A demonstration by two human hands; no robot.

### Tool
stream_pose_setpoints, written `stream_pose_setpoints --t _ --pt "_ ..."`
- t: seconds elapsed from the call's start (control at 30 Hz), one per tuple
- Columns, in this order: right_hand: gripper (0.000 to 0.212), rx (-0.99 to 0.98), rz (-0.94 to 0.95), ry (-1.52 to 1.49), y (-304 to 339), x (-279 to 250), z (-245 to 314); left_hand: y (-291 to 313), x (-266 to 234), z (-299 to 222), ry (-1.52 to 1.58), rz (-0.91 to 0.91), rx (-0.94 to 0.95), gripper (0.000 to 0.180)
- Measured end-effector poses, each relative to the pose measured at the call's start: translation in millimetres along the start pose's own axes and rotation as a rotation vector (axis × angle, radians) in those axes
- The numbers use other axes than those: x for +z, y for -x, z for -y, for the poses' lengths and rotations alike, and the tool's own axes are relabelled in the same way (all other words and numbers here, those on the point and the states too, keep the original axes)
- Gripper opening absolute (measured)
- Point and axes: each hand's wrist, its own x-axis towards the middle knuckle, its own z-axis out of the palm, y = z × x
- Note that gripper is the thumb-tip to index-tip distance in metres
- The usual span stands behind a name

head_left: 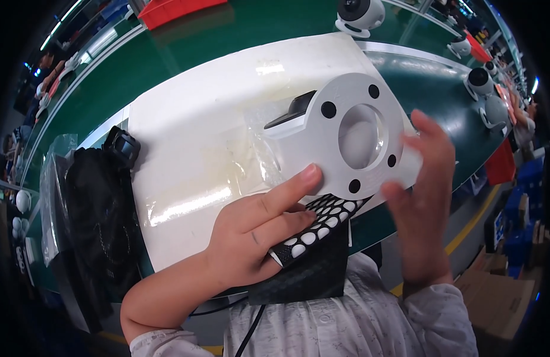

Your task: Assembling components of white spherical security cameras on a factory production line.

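A white device lies with its ring-shaped base (pixel 322 149) facing up, and several black round pads sit on the ring. My left hand (pixel 251 232) is closed round a black sheet with rows of white round spots (pixel 325 225), bent below the base. Its index finger rests along the base's lower left edge. My right hand (pixel 426 160) is at the base's right side, fingers and thumb apart and blurred by motion, with nothing visible between them. Whether its fingers touch the base I cannot tell. A dark flat part (pixel 291 113) sticks out at the device's upper left.
A white board (pixel 185 149) covers part of the green table (pixel 108 98). Clear plastic film (pixel 260 140) lies beside the device. At left are a black bag (pixel 102 208) and a small black camera (pixel 125 146). Farther off stand a red bin (pixel 174 11) and another white device (pixel 361 16).
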Motion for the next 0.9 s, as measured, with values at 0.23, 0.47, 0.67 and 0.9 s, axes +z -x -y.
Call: stream_pose_setpoints --t 0.23,0.47,0.67,0.9 --pt "0.098 0.212 0.111 -0.379 -11 18 -4 -1 -1 1 -0.014 -0.003 -0.001 0.023" --pt "0.102 0.436 0.03 -0.9 -23 29 12 0 2 9 -0.029 -0.02 0.04 0.022" --pt "0.057 0.723 0.156 -1.13 -29 14 -18 2 -2 6 0.006 0.011 0.027 0.022" --pt "0.033 0.399 0.187 -0.828 -117 32 -52 8 -22 15 0.218 -0.044 -0.316 0.019"
